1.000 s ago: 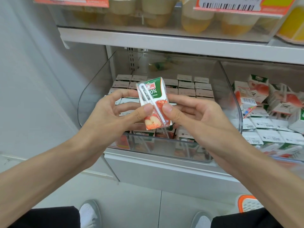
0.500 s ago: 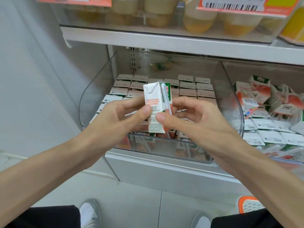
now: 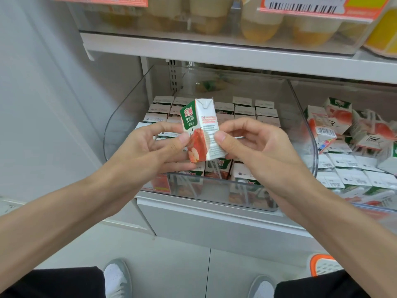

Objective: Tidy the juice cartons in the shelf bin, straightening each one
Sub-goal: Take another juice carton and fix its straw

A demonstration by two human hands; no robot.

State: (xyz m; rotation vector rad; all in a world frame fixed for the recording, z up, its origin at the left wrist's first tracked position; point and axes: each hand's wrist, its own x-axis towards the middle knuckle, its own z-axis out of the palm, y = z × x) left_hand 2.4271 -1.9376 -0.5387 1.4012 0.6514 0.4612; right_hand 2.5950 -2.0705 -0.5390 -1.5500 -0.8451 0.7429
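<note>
Juice carton (image 3: 200,130) is being held up between both hands above the near part of the clear shelf bin (image 3: 126,117), lifted off the cartons below it. It is standing nearly upright with a slight tilt, showing a green-topped face marked 100% with a red apple picture on the left and a white panel of small print on the right. The person's left hand (image 3: 150,151) is gripping the carton from the left, its thumb pressing on the apple picture and its fingers curling behind. The right hand (image 3: 257,147) is pinching the carton from the right, its thumb lying on the white panel and the other fingers bending round the far side. Packed cartons (image 3: 245,109) are standing in tidy rows at the far end of the bin, tops up, and more are showing through its near wall. To the right, in a neighbouring bin, loose cartons (image 3: 354,147) are lying jumbled at several angles. Fruit cups (image 3: 260,26) are sitting on the white upper shelf (image 3: 214,52) behind an orange price tag (image 3: 300,6). Near the bottom, 2 grey and white shoes (image 3: 117,278) are showing on the pale floor, and an orange-rimmed basket (image 3: 322,265) is peeking in at the right.
</note>
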